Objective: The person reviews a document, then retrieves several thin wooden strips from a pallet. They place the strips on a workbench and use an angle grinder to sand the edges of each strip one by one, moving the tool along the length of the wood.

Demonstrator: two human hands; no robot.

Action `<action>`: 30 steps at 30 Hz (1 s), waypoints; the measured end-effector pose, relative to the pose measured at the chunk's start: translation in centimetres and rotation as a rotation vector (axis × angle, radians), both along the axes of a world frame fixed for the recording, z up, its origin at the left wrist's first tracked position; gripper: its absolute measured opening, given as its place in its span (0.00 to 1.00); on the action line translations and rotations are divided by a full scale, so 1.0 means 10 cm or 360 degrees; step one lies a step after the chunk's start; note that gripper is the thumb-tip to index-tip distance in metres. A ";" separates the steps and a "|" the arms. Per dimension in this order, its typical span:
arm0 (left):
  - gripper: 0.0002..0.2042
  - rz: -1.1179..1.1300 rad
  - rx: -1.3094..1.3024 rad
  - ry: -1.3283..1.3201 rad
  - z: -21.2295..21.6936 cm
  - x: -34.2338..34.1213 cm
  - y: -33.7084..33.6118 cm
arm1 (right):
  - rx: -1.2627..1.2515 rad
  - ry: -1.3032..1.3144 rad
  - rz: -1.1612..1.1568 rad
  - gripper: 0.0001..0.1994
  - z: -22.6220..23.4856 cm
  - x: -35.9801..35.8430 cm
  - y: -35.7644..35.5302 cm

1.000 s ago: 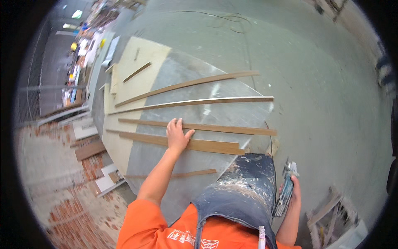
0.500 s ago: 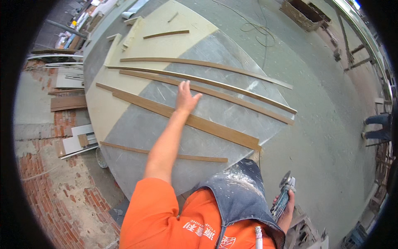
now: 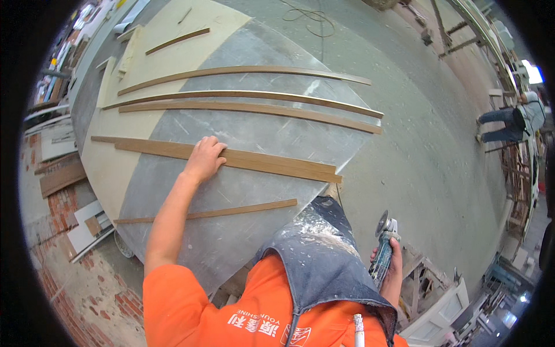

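Observation:
My left hand (image 3: pixel 204 160) is on a wide brown strip (image 3: pixel 277 164) lying across the table, with its fingers curled over the strip's far edge. A thinner brown strip shows along that one and sticks out at both ends. Low at my right side, my right hand (image 3: pixel 395 261) is wrapped round the body of an angle grinder (image 3: pixel 380 265), its disc pointing up and away from me. Nearer to me, below my left hand, lies a narrow brown strip (image 3: pixel 248 209). Beyond the hand, several long, slightly bent strips (image 3: pixel 248 107) lie roughly side by side.
The grey and cream tabletop (image 3: pixel 254 130) spreads ahead of me, with a short brown strip (image 3: pixel 178 41) near its far end. A cable (image 3: pixel 312 20) lies coiled on the floor beyond. At the far right is another person (image 3: pixel 511 122). Board offcuts (image 3: pixel 89 228) lie at the left.
My left hand has come down and nearer, from above the middle strips onto the wide strip. The view has turned. My right hand still holds the grinder.

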State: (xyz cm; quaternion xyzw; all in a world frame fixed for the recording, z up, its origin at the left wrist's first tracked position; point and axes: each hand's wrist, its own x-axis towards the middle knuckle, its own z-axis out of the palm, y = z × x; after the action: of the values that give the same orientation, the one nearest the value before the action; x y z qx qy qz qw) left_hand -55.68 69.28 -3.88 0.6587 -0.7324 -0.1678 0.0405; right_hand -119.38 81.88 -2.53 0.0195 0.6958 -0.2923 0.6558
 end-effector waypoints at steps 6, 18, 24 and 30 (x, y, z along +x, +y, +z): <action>0.13 -0.0035 0.0137 0.0023 -0.09 0.04 -0.06 | -0.0106 -0.0035 -0.0133 0.28 -0.05 -0.04 0.13; 0.16 -0.0434 0.0111 0.0108 0.01 -0.48 -0.43 | -0.0105 -0.0102 -0.0353 0.23 -0.18 -0.07 0.21; 0.14 -0.0584 0.0105 0.0322 0.37 -1.33 -0.83 | -0.0196 -0.0139 -0.0411 0.23 -0.09 -0.10 0.13; 0.15 -0.0716 -0.0108 0.0293 1.04 -1.52 -1.31 | -0.0230 -0.0246 -0.0520 0.24 -0.28 -0.17 0.18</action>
State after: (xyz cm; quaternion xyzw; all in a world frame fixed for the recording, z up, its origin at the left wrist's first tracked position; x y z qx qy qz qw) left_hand -70.89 56.17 6.55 0.4592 -0.8591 -0.2072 0.0908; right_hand -121.10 83.68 -5.35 0.1073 0.6082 -0.4417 0.6507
